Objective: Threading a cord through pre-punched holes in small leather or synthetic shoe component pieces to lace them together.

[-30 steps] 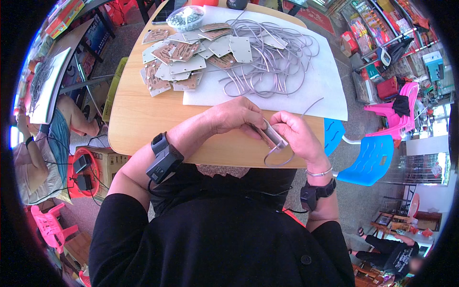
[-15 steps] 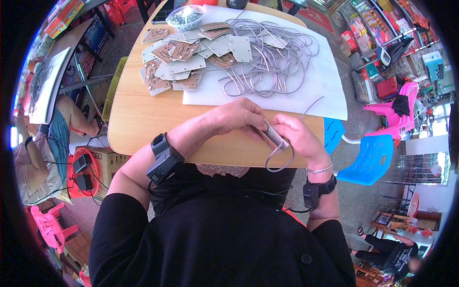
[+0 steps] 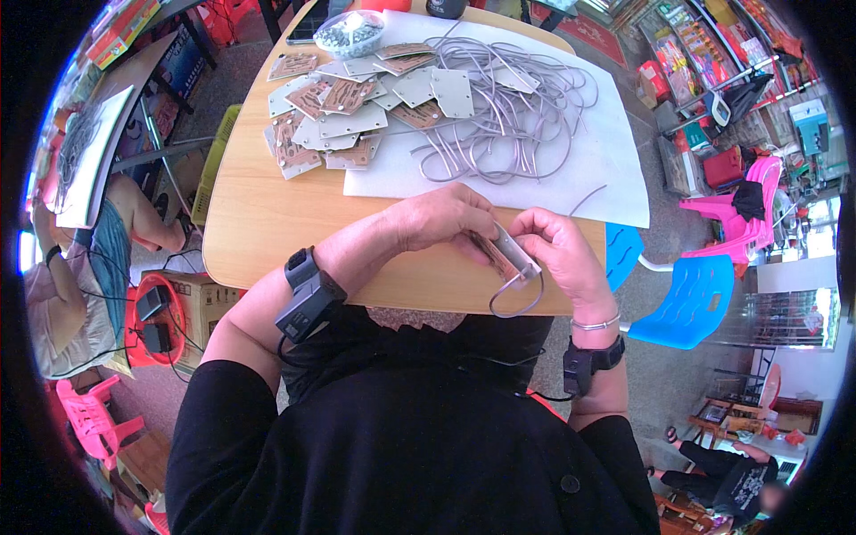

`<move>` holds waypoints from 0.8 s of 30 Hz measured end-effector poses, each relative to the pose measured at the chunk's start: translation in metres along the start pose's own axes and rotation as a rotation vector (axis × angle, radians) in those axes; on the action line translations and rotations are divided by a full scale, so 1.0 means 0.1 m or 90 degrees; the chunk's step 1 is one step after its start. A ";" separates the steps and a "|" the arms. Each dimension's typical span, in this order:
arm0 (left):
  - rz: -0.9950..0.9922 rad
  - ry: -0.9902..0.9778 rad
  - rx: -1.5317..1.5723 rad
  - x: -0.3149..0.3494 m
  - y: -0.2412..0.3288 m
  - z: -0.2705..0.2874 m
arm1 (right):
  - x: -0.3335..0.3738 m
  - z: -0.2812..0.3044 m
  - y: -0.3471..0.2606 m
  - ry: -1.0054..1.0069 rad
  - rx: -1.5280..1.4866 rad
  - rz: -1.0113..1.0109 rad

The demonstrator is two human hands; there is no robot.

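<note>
Near the table's front edge, my left hand (image 3: 450,218) is closed on a small circuit board (image 3: 505,259), brown on one face and pale on its edge. The board is held tilted, its lower right corner toward me. Close beside it, my right hand (image 3: 562,254) has thumb and forefinger bent together on a thin grey cable (image 3: 510,316). That cable loops below the board, and a loose end sticks out beyond my right hand. My fingers partly hide both the board and the cable's path.
A heap of similar boards (image 3: 343,111) lies on the wooden table (image 3: 267,223). Beside it, a tangle of grey cables (image 3: 508,116) rests on a white foam sheet (image 3: 615,183). A tub of small parts (image 3: 349,34) stands behind. Blue chair (image 3: 687,303) at right; another person (image 3: 76,299) sits left.
My right hand's fingers have lifted and shifted slightly at the board's upper edge, exposing more of it. My left hand keeps its hold.
</note>
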State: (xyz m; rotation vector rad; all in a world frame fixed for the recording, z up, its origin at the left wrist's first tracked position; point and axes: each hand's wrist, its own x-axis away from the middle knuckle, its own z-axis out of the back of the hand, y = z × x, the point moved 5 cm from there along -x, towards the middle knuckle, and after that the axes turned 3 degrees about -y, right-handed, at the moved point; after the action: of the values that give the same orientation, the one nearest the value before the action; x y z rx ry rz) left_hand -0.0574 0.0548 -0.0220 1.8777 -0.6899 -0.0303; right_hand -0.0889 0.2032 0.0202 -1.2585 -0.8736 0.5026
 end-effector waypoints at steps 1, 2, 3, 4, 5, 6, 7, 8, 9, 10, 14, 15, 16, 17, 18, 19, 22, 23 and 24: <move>0.004 -0.001 -0.002 0.00 0.00 0.00 | 0.00 0.01 0.00 0.008 0.027 0.009; 0.004 -0.001 -0.002 0.00 0.00 0.00 | -0.01 0.02 0.00 0.016 0.054 0.018; 0.000 0.000 -0.003 0.00 0.00 0.00 | 0.00 0.01 -0.01 0.016 0.054 0.018; -0.004 0.001 -0.004 0.00 0.00 0.00 | 0.00 0.00 -0.02 0.022 0.073 0.017; -0.003 0.001 -0.003 0.01 0.01 -0.01 | 0.00 -0.01 -0.03 0.028 0.092 0.015; -0.002 0.001 -0.009 0.01 0.02 -0.01 | 0.00 -0.01 -0.03 0.028 0.091 0.015; -0.002 0.002 -0.016 0.01 0.02 -0.02 | 0.00 -0.01 -0.02 0.025 0.131 0.014; -0.001 0.002 -0.015 0.01 0.03 -0.03 | 0.00 0.00 -0.02 0.021 0.170 0.012; 0.000 0.003 -0.024 0.01 0.03 -0.03 | 0.00 0.00 -0.01 0.021 0.170 0.012; 0.001 0.005 -0.033 0.01 0.03 -0.03 | -0.01 0.00 0.00 0.014 0.180 0.011; 0.004 0.002 -0.038 0.01 0.03 -0.04 | -0.01 -0.03 -0.01 -0.023 0.178 -0.015; 0.001 -0.004 -0.052 0.01 0.03 -0.04 | -0.01 -0.01 0.00 -0.023 0.178 -0.015; -0.003 -0.011 -0.066 0.02 0.04 -0.05 | -0.02 -0.02 0.02 -0.052 0.137 -0.016; -0.003 -0.012 -0.066 0.02 0.03 -0.05 | -0.02 -0.03 0.04 -0.082 0.097 -0.018; -0.006 0.005 -0.064 0.03 0.04 -0.03 | -0.02 -0.04 0.02 -0.082 0.097 -0.018; -0.010 0.022 -0.063 0.03 0.04 -0.02 | -0.02 -0.05 0.01 -0.061 0.065 -0.033; -0.013 0.025 -0.036 0.02 0.07 0.01 | -0.01 -0.05 0.00 -0.004 0.013 -0.012; -0.013 0.024 -0.036 0.01 0.06 0.01 | 0.00 -0.03 -0.02 0.030 -0.008 0.025; -0.014 0.014 -0.010 0.00 0.05 0.01 | 0.00 -0.02 0.01 0.030 -0.008 0.025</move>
State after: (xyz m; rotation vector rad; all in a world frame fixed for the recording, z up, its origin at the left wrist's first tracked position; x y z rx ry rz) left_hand -0.0597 0.0526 -0.0179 1.8674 -0.6528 -0.0294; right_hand -0.0874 0.2025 0.0196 -1.2969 -0.8145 0.4971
